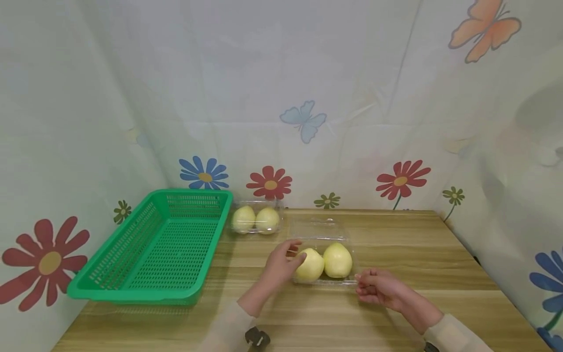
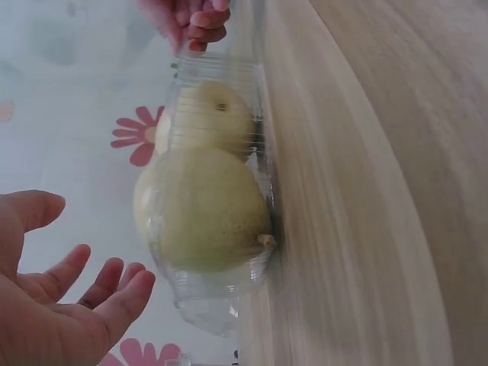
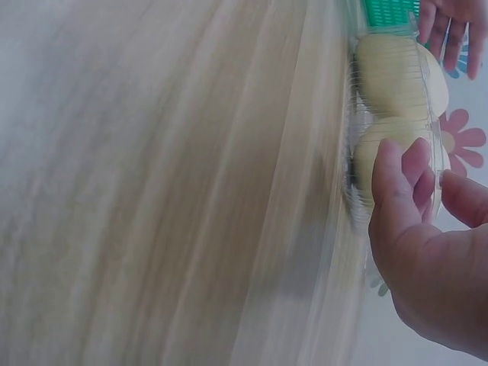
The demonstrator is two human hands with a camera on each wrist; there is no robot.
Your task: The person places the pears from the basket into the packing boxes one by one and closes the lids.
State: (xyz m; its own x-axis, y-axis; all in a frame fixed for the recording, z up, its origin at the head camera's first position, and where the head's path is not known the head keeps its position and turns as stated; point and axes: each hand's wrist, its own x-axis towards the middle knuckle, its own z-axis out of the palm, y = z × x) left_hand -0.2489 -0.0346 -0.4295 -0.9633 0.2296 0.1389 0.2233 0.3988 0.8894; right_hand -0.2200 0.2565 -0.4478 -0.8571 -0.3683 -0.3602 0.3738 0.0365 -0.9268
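Two pale yellow, pear-like fruits (image 1: 337,260) sit side by side in a clear plastic clamshell box (image 1: 325,282) on the wooden table. The box's lid (image 1: 317,229) is folded back towards the wall. My left hand (image 1: 282,260) hovers over the left fruit with spread fingers; the left wrist view shows a gap between the hand (image 2: 72,293) and the fruit (image 2: 210,210). At the box's front right corner my right hand (image 1: 381,289) pinches the rim between thumb and curled fingers. In the right wrist view, that hand (image 3: 427,236) partly covers the nearer fruit.
A green plastic basket (image 1: 176,295) with slotted walls stands on the left of the table. Beside it, near the wall, another clear box (image 1: 256,202) contains two similar fruits. A flower-printed cloth (image 1: 343,156) hangs behind the table (image 1: 404,230).
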